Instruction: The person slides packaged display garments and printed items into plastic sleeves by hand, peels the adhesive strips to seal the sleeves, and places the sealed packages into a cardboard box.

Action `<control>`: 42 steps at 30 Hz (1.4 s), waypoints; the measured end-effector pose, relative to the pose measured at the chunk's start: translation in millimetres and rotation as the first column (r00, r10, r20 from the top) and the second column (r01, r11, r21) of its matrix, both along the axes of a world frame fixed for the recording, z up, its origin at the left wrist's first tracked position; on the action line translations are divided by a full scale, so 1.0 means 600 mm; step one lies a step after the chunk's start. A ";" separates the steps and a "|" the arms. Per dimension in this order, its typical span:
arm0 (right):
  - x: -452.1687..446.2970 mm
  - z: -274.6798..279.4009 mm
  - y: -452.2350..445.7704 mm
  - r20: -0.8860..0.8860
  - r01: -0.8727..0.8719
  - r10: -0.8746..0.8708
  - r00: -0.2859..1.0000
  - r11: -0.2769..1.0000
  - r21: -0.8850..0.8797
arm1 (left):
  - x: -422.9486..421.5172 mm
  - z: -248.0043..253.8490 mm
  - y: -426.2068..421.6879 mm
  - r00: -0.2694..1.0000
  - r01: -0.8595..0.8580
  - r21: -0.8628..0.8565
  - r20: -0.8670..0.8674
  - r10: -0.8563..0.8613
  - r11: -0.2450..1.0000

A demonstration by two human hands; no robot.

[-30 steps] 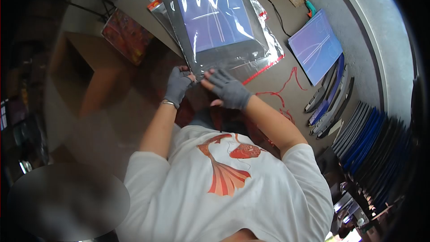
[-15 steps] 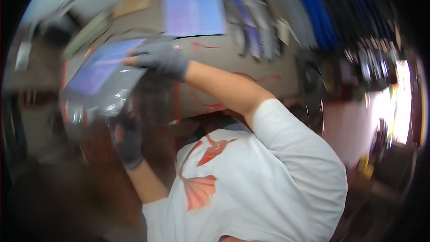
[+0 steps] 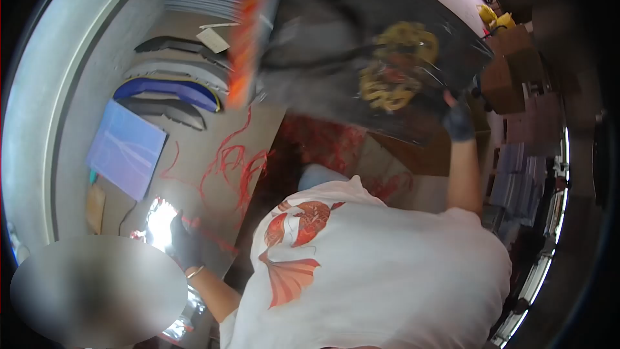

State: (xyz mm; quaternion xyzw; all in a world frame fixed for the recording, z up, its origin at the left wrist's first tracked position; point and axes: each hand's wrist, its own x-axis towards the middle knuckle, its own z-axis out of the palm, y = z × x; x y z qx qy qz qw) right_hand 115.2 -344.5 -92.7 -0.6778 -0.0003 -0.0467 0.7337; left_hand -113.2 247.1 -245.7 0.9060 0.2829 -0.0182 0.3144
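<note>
— ok so what's being held, and where?
— The dark bag (image 3: 323, 84) is held up, partly over the table (image 3: 216, 134), rest stuck out past the table's edge. It's pinched at its margin by the right hand (image 3: 459, 123), thumb closed against it, other fingers mostly hidden.
— And the left hand (image 3: 185, 243)?
— Seen over the table, right by some shiny film (image 3: 159, 223). Too blurred tbh: how far its fingers are opened, or whether the film's gripped, can't be told. Purple sheet (image 3: 128, 148) is seen on the table too.
</note>
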 end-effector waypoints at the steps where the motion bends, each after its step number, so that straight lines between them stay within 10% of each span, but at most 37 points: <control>1: -0.031 -0.021 -0.065 -0.048 0.174 -0.173 0.984 0.984 0.026 | 0.024 0.010 -0.002 1.000 0.012 0.006 -0.002 -0.012 1.000; 10: -0.021 -0.005 -0.373 -0.371 0.475 -0.465 0.804 0.877 -0.072 | 0.192 0.003 -0.071 0.965 0.224 0.018 -0.141 -0.220 0.974; 11: 0.031 -0.005 -0.342 -0.306 0.458 -0.387 0.870 0.864 0.208 | 0.211 0.004 -0.085 0.961 0.239 0.022 -0.150 -0.234 0.971; 12: 0.082 -0.017 -0.346 -0.021 0.146 -0.187 0.982 0.826 -0.545 | 0.230 0.006 -0.107 0.960 0.239 -0.012 -0.145 -0.239 0.971; 13: 0.132 -0.027 -0.353 0.003 -0.025 0.181 0.984 0.156 -0.987 | 0.248 0.009 -0.131 0.961 0.234 -0.047 -0.138 -0.239 0.971; 14: 0.181 -0.039 -0.337 0.054 0.123 0.320 0.946 -0.202 -0.972 | 0.267 0.019 -0.156 0.960 0.204 -0.102 -0.173 -0.219 0.974; 16: 0.269 -0.059 -0.269 -0.159 -0.177 0.110 0.981 0.176 -0.968 | 0.286 0.001 -0.175 0.959 0.235 -0.077 -0.145 -0.244 0.969; 18: 0.390 -0.207 -0.335 -0.364 -0.171 -0.008 0.931 0.873 -0.458 | 0.295 0.004 -0.203 0.966 0.215 -0.068 -0.135 -0.222 0.974; 20: 0.505 -0.252 -0.324 -0.605 0.100 -0.186 0.774 0.980 -0.173 | 0.301 0.025 -0.232 0.959 0.199 -0.043 -0.196 -0.204 0.979; 21: 0.559 -0.271 -0.307 -0.828 0.445 -0.232 0.510 0.895 0.023 | 0.299 0.031 -0.242 0.949 0.197 -0.022 -0.248 -0.196 0.980; 25: 0.651 -0.329 -0.237 -0.765 0.710 -0.468 0.443 0.704 -0.020 | 0.289 0.058 -0.285 0.958 0.054 -0.028 -0.280 -0.060 0.998; 28: 0.728 -0.405 -0.224 -0.662 0.543 -0.410 0.627 0.839 -0.006 | 0.314 0.085 -0.315 0.964 -0.058 -0.118 -0.265 0.025 0.991; 30: 0.755 -0.336 -0.147 -0.142 0.187 -0.297 0.944 0.839 -0.511 | 0.340 0.087 -0.336 0.973 -0.135 -0.227 -0.215 0.085 0.965; 32: 0.768 -0.271 -0.062 0.096 0.050 0.003 0.995 0.841 -0.539 | 0.380 0.071 -0.359 0.988 -0.124 -0.491 -0.140 0.063 0.862; 38: 0.793 -0.198 0.019 0.158 0.096 0.228 0.961 0.259 -0.961 | 0.539 0.019 -0.439 0.963 -0.238 -0.926 -0.185 0.196 0.292; 41: 0.788 -0.163 -0.009 -0.243 -0.428 0.386 0.890 0.525 -0.736 | 0.579 -0.022 -0.445 0.933 -0.207 -0.974 -0.167 0.317 0.096; 42: 0.739 -0.141 -0.014 -0.148 -0.312 0.377 0.914 0.422 -0.851 | 0.575 -0.021 -0.442 0.929 -0.208 -0.977 -0.180 0.324 0.053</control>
